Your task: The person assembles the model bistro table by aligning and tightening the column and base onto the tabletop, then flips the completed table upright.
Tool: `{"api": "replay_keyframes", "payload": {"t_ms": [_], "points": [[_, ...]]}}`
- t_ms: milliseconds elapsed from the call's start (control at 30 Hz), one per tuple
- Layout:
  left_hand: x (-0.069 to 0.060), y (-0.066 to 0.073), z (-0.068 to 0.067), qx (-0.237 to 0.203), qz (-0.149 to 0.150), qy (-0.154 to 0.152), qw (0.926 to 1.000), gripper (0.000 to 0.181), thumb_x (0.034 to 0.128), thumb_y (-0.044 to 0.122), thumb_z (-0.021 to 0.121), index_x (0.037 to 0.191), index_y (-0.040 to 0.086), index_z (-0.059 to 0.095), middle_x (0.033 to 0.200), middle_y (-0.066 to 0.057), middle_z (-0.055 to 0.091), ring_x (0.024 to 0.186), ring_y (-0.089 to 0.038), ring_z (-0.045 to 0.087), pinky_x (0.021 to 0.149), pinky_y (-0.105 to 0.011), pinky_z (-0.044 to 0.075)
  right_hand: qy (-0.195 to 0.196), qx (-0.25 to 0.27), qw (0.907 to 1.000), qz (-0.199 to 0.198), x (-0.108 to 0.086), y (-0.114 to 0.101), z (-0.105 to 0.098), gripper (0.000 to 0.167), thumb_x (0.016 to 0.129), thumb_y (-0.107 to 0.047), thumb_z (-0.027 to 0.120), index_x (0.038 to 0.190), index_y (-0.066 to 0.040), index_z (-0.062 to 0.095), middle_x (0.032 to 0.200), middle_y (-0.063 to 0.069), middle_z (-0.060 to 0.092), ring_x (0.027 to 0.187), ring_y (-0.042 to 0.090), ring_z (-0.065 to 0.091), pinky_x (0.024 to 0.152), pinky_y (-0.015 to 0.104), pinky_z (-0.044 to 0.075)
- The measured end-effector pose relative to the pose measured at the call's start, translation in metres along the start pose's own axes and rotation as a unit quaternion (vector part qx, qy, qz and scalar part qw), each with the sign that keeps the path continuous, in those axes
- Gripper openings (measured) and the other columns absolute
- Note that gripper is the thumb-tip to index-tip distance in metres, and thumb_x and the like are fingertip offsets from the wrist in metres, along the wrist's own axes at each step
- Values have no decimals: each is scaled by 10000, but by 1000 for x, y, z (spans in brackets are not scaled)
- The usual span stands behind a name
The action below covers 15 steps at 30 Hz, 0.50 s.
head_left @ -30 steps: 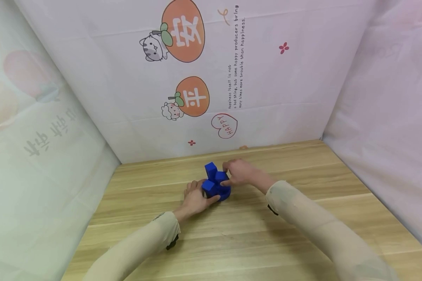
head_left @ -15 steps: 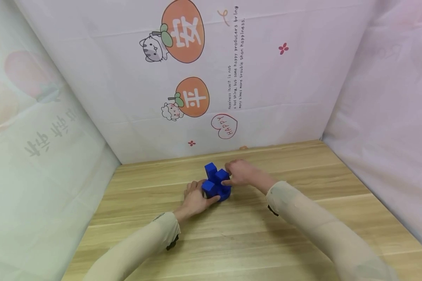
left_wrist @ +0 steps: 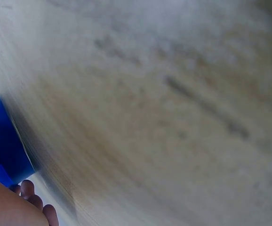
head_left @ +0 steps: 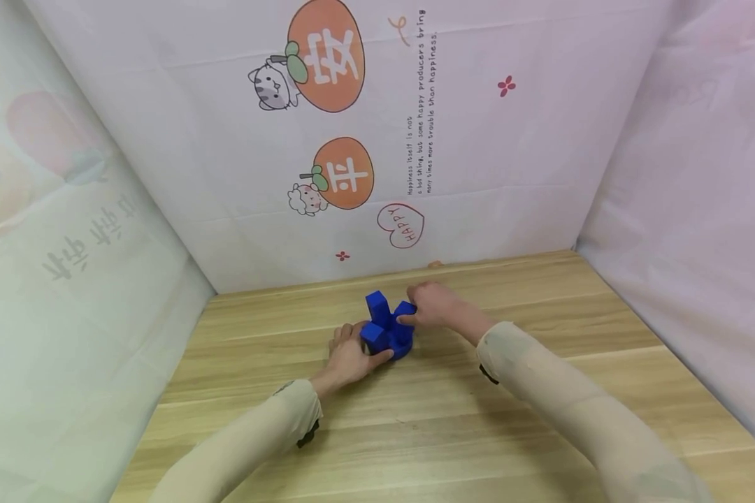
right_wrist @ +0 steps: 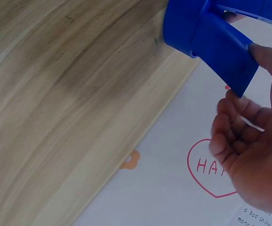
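Note:
A blue object (head_left: pixel 401 345) stands on the wooden table, with a round base and three square-ended posts that lean outward. My left hand (head_left: pixel 347 360) holds its left side low down, thumb at the front and fingers behind. In the left wrist view, only part of the blue base (left_wrist: pixel 6 141) and some fingers show. With thumb and forefinger, my right hand (head_left: pixel 435 306) pinches the end of the right post (head_left: pixel 405 308). The right wrist view shows that post (right_wrist: pixel 228 56) slanting away from the base, thumb on one edge and fingertip at its corner.
White printed cloth (head_left: pixel 465 161) hangs behind the table (head_left: pixel 415 433), close beyond the blue object. Further cloth walls stand at the left (head_left: pixel 82 279) and right (head_left: pixel 686 209).
The right post has swung outward to the right, away from the other posts, with my right hand moving along with it. My left hand and the base have stayed in place.

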<state>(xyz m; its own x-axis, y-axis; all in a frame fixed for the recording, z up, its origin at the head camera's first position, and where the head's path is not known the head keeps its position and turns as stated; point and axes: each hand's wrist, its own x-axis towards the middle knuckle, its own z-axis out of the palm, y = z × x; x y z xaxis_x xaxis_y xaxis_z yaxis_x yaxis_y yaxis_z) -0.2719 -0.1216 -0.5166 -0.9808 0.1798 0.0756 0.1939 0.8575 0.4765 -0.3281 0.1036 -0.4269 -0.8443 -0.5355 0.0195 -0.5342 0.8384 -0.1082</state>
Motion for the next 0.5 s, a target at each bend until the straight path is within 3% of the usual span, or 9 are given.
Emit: {"api": "replay_keyframes", "payload": {"t_ms": [100, 267, 367, 500], "points": [[0, 0, -1, -3, -1, 7, 10000, 922, 809, 702, 673, 1494, 142, 412, 1289, -123, 506, 1187, -302, 408, 974, -479, 366, -96, 7, 9998, 145, -1, -1, -2, 517, 869, -586, 672, 1004, -88, 635, 871, 34, 650, 780, 185, 595, 714, 336, 501], [0, 0, -2, -12, 13, 5, 10000, 920, 810, 699, 675, 1495, 144, 410, 1293, -124, 505, 1186, -304, 405, 968, -474, 367, -60, 37, 9998, -164, -3, -2, -4, 554, 838, -481, 718, 1230, -99, 631, 1099, 89, 712, 953, 221, 670, 819, 368, 557], [0, 0, -2, -12, 25, 5, 10000, 927, 809, 712, 665, 1496, 146, 409, 1297, -123, 504, 1189, -301, 404, 965, -475, 368, 6, -16, 9996, -273, -3, -2, -3, 493, 840, -443, 725, 1174, -93, 631, 1025, 73, 705, 881, 201, 653, 756, 350, 544], [0, 0, -1, 12, 37, -10, 10000, 940, 805, 733, 650, 1499, 146, 408, 1300, -120, 505, 1195, -298, 405, 973, -475, 368, 3, -52, 9999, -93, -1, -3, -2, 492, 850, -531, 718, 1027, -80, 628, 860, 30, 640, 740, 167, 573, 669, 325, 491]]}}
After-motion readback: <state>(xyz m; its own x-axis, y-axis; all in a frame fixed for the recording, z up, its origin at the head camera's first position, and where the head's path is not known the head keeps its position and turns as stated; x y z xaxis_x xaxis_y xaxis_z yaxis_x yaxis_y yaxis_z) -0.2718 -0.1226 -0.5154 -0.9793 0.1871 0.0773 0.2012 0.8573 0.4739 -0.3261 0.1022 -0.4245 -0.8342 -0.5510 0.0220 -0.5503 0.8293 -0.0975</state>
